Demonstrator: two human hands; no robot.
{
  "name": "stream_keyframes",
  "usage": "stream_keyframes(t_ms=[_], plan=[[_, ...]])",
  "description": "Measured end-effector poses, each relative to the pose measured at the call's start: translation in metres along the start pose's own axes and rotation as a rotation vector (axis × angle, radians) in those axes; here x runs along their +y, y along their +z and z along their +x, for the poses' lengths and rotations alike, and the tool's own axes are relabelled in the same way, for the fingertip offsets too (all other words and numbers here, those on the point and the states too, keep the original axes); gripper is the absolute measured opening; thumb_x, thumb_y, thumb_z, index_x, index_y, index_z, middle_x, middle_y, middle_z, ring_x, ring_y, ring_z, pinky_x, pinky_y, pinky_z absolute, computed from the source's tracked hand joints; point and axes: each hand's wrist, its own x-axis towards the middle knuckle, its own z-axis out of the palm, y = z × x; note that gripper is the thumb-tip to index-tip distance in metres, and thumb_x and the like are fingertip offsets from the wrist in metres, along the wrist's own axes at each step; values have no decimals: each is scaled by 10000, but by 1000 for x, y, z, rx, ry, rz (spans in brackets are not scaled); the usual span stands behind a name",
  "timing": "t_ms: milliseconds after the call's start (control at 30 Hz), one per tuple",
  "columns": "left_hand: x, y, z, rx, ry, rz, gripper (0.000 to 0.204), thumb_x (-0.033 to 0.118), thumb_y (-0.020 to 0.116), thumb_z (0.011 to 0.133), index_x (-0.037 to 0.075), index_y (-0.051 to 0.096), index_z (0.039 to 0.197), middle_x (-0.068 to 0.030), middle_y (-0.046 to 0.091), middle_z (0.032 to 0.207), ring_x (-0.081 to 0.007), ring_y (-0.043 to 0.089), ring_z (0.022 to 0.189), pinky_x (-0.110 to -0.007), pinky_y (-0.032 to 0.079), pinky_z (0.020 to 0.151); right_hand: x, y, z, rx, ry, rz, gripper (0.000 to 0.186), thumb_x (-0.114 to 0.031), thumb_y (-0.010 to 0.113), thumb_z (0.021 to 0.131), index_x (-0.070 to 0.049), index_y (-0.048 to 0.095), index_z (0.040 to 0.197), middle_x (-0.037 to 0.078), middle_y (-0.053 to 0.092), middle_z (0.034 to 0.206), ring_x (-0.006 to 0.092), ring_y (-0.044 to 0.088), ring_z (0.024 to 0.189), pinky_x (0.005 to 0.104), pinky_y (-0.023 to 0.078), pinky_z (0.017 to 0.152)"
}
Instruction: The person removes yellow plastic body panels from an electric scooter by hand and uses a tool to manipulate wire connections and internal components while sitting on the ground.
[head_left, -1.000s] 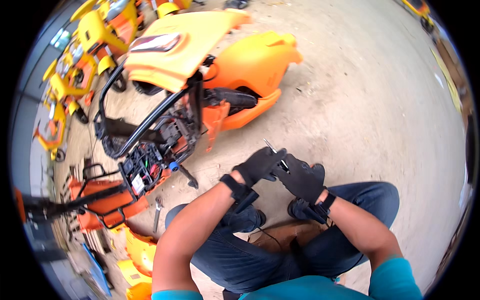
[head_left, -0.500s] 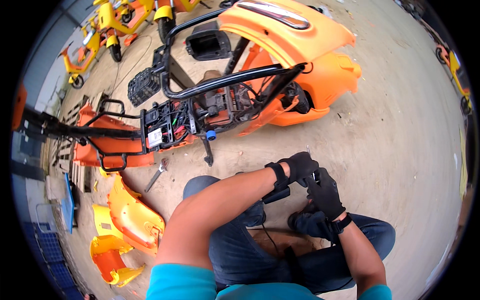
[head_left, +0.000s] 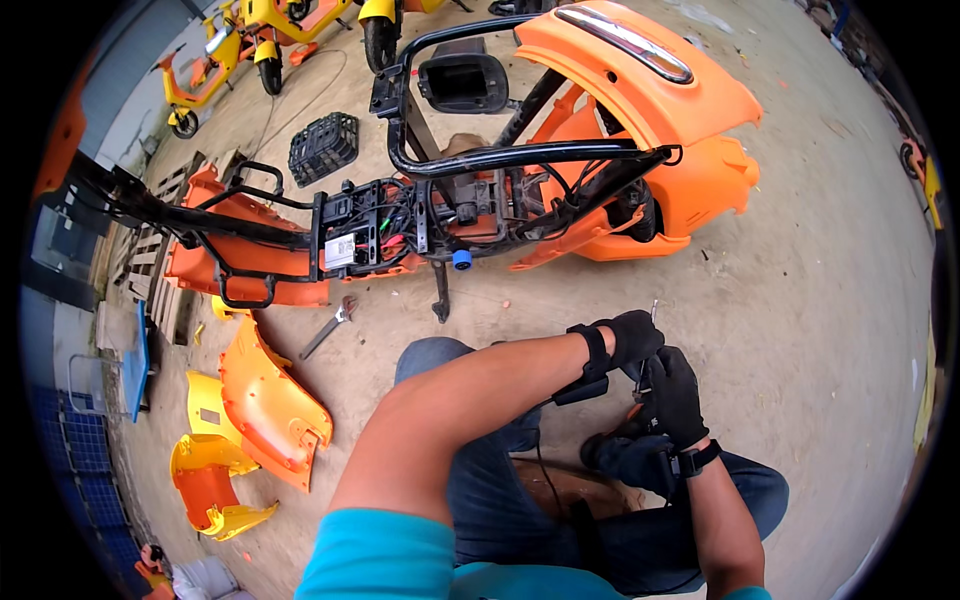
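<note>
My left hand (head_left: pixel 634 338), in a black glove, is closed around a slim metal rod (head_left: pixel 655 309) whose end sticks up past the fingers. Just below it my right hand (head_left: pixel 677 396), also gloved, is closed, its fingertips almost meeting the left hand. A short metal shaft (head_left: pixel 640 376) shows beside the right fingers, but what that hand grips is mostly hidden. Both hands are over my bent legs, in front of a partly stripped orange scooter (head_left: pixel 480 200) lying on the ground, its black frame and wiring exposed.
An adjustable wrench (head_left: pixel 329 327) lies on the floor left of my knee. Orange and yellow body panels (head_left: pixel 268 405) lie farther left. Behind the scooter are a black crate (head_left: pixel 323 148) and a black open box (head_left: pixel 462 82). Yellow scooters (head_left: pixel 205 75) stand at the back left.
My view has shifted, so the scooter appears farther right. Both hands stay close together over my legs; more of the metal shaft between them shows.
</note>
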Motion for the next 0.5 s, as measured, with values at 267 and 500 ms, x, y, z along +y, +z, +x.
stream_keyframes(t_ms=[267, 500], plan=[[13, -6, -2, -30, -171, -232, 329, 304, 546, 787, -8, 641, 743, -231, 630, 751, -353, 621, 721, -428, 461, 652, 12, -3, 2, -90, 172, 151, 165, -149, 556, 910, 0, 545, 978, 56, 589, 809, 105, 558, 651, 254, 484, 580], [21, -1, -7, 46, -230, -139, 285, 270, 577, 780, -7, 644, 792, -217, 645, 780, -332, 634, 719, -407, 469, 623, 10, -2, 2, -135, 234, 286, 183, -150, 572, 899, -13, 529, 1014, 38, 581, 826, 99, 572, 661, 253, 508, 573]])
